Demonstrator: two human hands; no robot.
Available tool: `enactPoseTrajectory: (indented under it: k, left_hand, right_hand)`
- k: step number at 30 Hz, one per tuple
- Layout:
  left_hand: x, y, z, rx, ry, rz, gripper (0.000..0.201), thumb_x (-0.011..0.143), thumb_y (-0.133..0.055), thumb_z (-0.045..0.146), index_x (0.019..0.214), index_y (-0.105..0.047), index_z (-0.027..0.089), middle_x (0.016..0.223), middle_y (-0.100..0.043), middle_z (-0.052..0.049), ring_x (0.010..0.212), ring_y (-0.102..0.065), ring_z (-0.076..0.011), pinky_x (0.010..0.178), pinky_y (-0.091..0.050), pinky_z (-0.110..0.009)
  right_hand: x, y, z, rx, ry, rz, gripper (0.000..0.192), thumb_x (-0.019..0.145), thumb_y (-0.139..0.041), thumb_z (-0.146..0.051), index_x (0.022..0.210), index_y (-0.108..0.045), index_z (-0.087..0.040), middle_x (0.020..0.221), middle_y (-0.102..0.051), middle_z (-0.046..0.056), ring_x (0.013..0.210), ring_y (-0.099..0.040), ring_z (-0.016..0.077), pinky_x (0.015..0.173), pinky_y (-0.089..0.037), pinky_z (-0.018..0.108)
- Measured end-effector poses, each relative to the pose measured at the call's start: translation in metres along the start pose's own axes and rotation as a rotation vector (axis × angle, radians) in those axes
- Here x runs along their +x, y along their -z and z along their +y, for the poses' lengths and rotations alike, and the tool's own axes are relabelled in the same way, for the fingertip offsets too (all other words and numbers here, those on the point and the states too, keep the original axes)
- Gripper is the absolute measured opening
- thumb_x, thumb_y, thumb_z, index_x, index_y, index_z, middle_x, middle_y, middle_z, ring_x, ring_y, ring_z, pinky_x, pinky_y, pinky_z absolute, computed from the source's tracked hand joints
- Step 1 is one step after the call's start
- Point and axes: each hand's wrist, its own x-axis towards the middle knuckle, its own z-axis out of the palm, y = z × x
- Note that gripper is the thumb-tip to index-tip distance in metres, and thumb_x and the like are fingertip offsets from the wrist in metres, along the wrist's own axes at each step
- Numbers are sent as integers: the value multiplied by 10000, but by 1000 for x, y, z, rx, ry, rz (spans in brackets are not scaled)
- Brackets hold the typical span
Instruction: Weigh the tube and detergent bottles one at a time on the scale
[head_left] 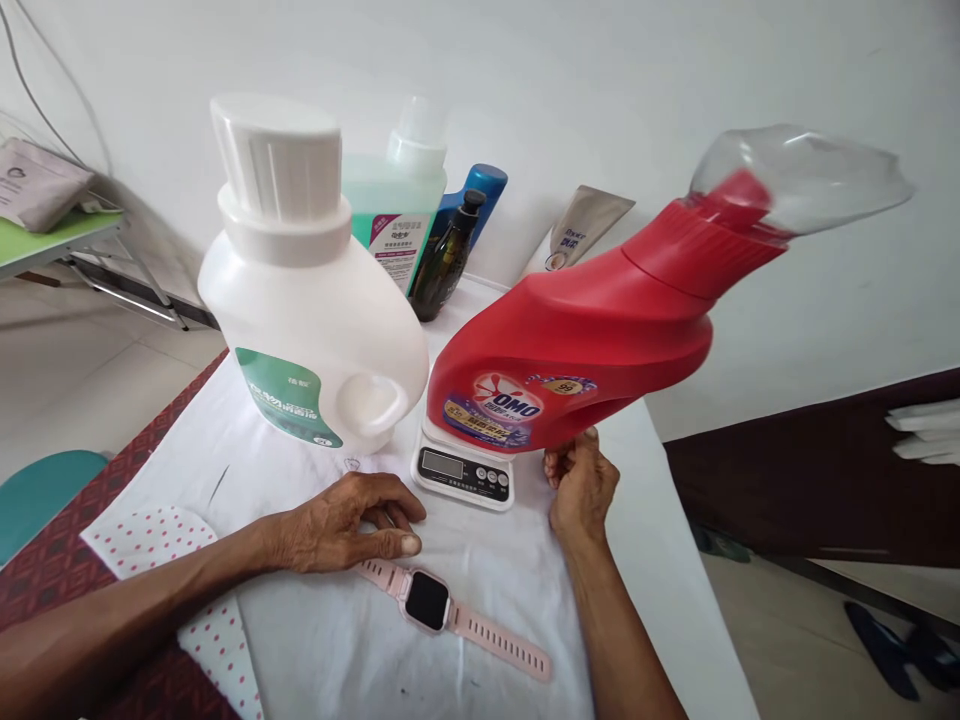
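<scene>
Scale (463, 470) under tilted red bottle (570, 350), beside white jug (315, 330)

The surface (660, 560) is carrying a white cloth (480, 590), scale (463, 470), watch (427, 600), white jug (315, 320) and bottles (442, 250).

Five bottles (315, 300) — one scale (463, 470), one watch (427, 600).

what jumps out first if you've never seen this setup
The red detergent bottle dominates the middle, tilted toward the right over a small digital scale, with the right hand gripping its lower edge. Left of it stands a big white jug. The left hand rests on the white cloth beside a pink smartwatch.
</scene>
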Motion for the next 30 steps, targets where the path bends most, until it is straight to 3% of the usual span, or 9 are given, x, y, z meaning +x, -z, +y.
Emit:
enactPoseTrajectory:
  k: [16,26,30]
  left_hand:
    - [-1,-2,6,-14,41,17,399,898,-762,463,1135,-698,148,1006,-739,-90,894,-706,-188,807,-599,-334]
    - [-1,-2,4,-16,39,5,400,914,-746,459,1154,-688,146,1030,-722,-92,932,-698,-200,848,-594,-359]
    - [-2,-3,2,-29,54,13,417,917,-739,491,1151,-683,150,1033,-710,-91,952,-685,-205,855,-591,-357]
  right_hand:
    - [1,2,0,-4,-16,-25,625,870,-660,-734,570,-501,-209,541,-477,-30,512,-385,104,481,-276,266]
    - [0,5,2,10,-26,-32,608,882,-654,-721,591,-533,-201,538,-505,-25,495,-406,108,475,-282,268]
    - [5,5,-21,88,47,-24,624,820,-611,-832,821,-647,-209,733,-643,13,659,-586,167,568,-440,282]
